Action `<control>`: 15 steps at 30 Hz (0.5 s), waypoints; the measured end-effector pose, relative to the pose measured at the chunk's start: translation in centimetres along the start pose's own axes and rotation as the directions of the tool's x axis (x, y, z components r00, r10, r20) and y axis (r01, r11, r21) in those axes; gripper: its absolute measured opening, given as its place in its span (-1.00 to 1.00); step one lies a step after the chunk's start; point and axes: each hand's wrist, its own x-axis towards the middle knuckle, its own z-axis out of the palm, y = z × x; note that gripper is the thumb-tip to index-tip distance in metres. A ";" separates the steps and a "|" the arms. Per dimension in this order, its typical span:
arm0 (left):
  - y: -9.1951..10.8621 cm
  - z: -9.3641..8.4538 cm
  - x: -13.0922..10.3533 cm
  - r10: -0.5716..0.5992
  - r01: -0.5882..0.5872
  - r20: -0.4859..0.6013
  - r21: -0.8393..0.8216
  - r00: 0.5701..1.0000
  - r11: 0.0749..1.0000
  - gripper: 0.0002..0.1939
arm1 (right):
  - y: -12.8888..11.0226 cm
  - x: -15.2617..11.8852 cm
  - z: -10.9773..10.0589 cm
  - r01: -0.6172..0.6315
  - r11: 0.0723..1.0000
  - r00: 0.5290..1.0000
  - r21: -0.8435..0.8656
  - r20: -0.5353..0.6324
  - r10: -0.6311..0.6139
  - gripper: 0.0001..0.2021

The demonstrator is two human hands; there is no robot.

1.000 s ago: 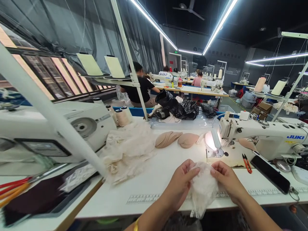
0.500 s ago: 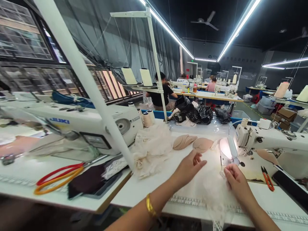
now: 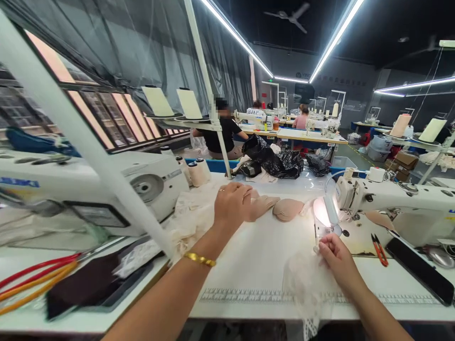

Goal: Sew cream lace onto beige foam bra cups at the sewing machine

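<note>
My left hand (image 3: 232, 206) reaches over the far side of the table, fingers bent around the left end of a stack of beige bra cups (image 3: 263, 207); its fingertips are partly hidden. A second beige cup stack (image 3: 289, 210) lies just right of it. Nearer to me, my right hand (image 3: 336, 255) is closed in a pinch on the upper edge of a sheer cream lace piece (image 3: 305, 279). This lace hangs over the table's front edge. Beside the right hand stands a white sewing machine (image 3: 394, 194) with its lamp lit over the needle area.
Cream lace fabric (image 3: 188, 222) is heaped at left. Orange-handled thread snips (image 3: 379, 250) and a black phone (image 3: 421, 270) lie at right. A slanted white pole (image 3: 117, 184) crosses the left side, before another sewing machine (image 3: 156, 182). Black plastic bags (image 3: 284, 161) sit behind; co-workers sit farther back.
My left hand has moved away from me and to the left, from above the table onto the bra cups. The right hand keeps its pinch on the lace. The view has turned slightly right.
</note>
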 end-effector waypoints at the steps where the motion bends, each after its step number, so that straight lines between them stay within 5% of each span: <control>1: 0.6 0.0 -0.6 -0.009 0.013 0.052 -0.074 0.999 0.997 -0.77 | -0.2 0.0 -0.1 -0.020 0.999 1.000 0.035 -0.004 0.020 -0.45; 3: 2.2 0.1 -2.3 -0.014 0.087 0.252 -0.280 0.968 0.956 -0.75 | -0.4 -0.1 -0.4 -0.055 0.992 0.998 0.117 -0.003 0.056 -0.44; 6: 5.0 0.5 -5.2 0.078 0.247 0.547 -0.496 0.834 0.833 -0.77 | -0.3 -0.3 -0.9 -0.083 0.975 0.997 0.205 0.011 0.083 -0.45; 9: 7.2 0.8 -7.2 0.101 0.280 0.607 -0.500 0.788 0.820 -0.84 | -0.1 -0.6 -1.1 -0.066 0.976 0.998 0.208 0.023 0.063 -0.47; 11: 7.9 1.0 -7.6 0.101 0.234 0.607 -0.447 0.788 0.864 -0.88 | -0.2 -0.8 -1.1 -0.030 0.986 0.999 0.163 0.036 0.024 -0.49; 15: 8.4 1.7 -6.9 0.215 0.098 0.673 -0.394 0.708 0.914 -0.83 | -0.6 -1.6 -1.1 0.122 0.993 0.989 0.000 0.089 -0.122 -0.60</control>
